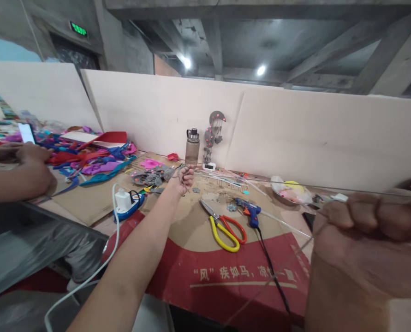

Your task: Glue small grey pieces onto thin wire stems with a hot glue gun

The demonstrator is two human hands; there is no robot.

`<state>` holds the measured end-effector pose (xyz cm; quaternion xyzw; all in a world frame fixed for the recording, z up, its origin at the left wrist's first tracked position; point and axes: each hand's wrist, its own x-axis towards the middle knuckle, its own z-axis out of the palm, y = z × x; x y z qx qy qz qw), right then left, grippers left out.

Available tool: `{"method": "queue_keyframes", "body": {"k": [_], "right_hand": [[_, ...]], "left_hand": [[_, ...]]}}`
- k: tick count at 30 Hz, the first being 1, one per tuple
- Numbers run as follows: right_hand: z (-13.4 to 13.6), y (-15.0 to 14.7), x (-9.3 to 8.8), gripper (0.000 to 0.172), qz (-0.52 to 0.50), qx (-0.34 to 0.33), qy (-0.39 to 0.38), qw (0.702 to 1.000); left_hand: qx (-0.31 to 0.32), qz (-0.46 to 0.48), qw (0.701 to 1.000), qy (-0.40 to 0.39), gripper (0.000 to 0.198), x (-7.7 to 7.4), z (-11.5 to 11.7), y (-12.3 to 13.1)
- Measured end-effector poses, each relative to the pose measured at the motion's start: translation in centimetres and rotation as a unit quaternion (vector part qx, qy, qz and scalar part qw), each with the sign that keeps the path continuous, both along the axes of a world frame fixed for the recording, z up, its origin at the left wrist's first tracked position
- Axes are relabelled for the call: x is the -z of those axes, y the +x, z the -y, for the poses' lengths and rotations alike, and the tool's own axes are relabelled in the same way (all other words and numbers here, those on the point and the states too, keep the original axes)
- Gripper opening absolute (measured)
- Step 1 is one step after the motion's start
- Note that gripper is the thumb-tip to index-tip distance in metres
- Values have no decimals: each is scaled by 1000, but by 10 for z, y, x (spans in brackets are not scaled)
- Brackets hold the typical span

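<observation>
My left hand [184, 179] is closed on a thin grey cord [240, 180] above the middle of the table, near grey felt pieces [151, 176]. The cord stretches right to my right hand [371, 221], which is large, close to the camera and curled shut around it. A loose length of it trails down across the red print. Between the hands lie scissors [228, 228] with one yellow and one red handle, their blades slightly apart. Beside them rests a blue glue gun [250, 210] with a black cable.
A bottle [192, 147] and a grey hanging ornament [215, 133] stand by the white partition. A power strip [129, 206] with white cable is at left, near colourful fabric [87, 152]. Another person's hands [28, 152] hold a phone. A bagged bowl [291, 191] sits right.
</observation>
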<state>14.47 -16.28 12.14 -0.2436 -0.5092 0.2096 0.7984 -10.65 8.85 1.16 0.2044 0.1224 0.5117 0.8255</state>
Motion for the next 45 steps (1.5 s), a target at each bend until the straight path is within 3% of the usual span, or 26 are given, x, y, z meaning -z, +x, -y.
{"method": "queue_keyframes", "body": {"k": [2,4,5,7,8,9,11,15,18,20,23,27,32,34,38,41,45], "right_hand": [[-9,1,6,28,-47,-52,6,998],[-27,2,18,22,21,-103,-103,989],[-37,3,26,21,111,-120,-168,972],[-56,1,44,22,331,-110,-274,896],[-65,-2,53,22,406,-91,-286,863],[-74,-6,62,19,439,-52,-276,854],[-91,-19,78,24,404,8,-263,876],[-122,-54,97,44,231,-80,-286,927],[-136,-75,103,56,139,-170,-315,923],[-139,-80,104,45,114,-228,-341,905],[-136,-72,102,37,115,-220,-371,895],[-130,-47,91,38,87,-177,-356,914],[-127,-27,80,29,-43,-220,-308,925],[-127,-25,78,24,-84,-236,-291,923],[-126,-24,73,15,-118,-244,-260,927],[-124,-19,69,11,-158,-246,-214,932],[-119,-4,63,6,-232,-254,-118,931]], "left_hand": [[-19,0,1000,9,21,1,0,1],[-43,-26,998,28,19,-2,3,5],[-56,-42,997,43,17,-4,6,8],[-78,-75,991,80,11,-10,14,14],[-82,-92,987,98,8,-13,18,18],[-84,-110,984,112,7,-16,22,21],[-72,-157,977,129,9,-21,31,29],[-65,-208,953,210,20,-26,48,44],[-55,-236,934,262,33,-25,57,50],[-41,-259,925,276,39,-25,60,49],[-9,-275,913,302,41,-28,59,42],[41,-300,895,327,42,-30,56,31],[158,-337,870,325,38,-22,50,25],[138,-325,885,304,30,-19,45,25],[-11,-276,945,177,10,-16,30,24],[-30,-148,983,102,8,-19,24,17],[-53,-10,996,72,16,-22,23,5]]}}
